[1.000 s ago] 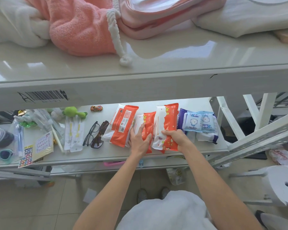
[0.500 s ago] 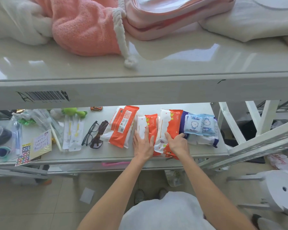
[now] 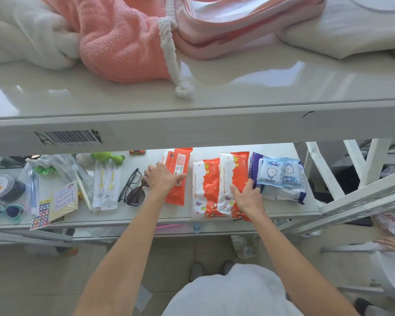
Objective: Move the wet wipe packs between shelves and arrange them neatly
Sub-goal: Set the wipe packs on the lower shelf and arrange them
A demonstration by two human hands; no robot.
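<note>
Bright, soft daylight fills the scene. Broad white glare patches spread across the glossy upper shelf (image 3: 237, 87), mirroring the pink towel (image 3: 123, 42). The lower shelf (image 3: 146, 216) sits in the upper one's mild shade, darkest at far left. Wide-angle distortion bows the shelf edges. Focus is slightly soft throughout; pack print is unreadable.

Bare shelf (image 3: 214, 149) behind the packs (image 3: 209, 183); upper shelf edge (image 3: 192, 126) overhangs, glasses (image 3: 132, 185) crowd left.

Orange-and-white wet wipe packs (image 3: 214, 185) lie side by side on the lower shelf (image 3: 283, 210).
</note>
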